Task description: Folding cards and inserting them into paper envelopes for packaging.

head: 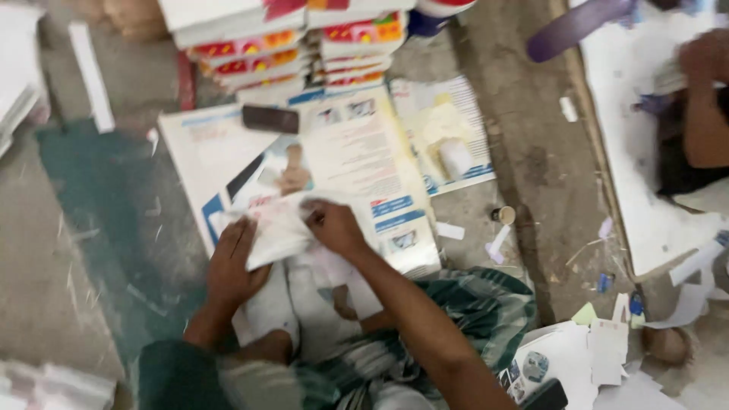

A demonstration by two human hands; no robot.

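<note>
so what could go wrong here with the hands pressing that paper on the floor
1. The small open pot stands on the floor right of the printed sheets; an elbow could tip it.
2. The dark rectangular phone lies on those sheets and may slide if they are pulled.
3. The left hand and right hand press thin white paper, which could crease or tear.

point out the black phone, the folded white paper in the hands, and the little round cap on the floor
black phone (270, 119), head view, middle of its dark face
folded white paper (275, 234), head view, the bare part between both hands
small round cap (503, 215), head view, its top opening
</note>
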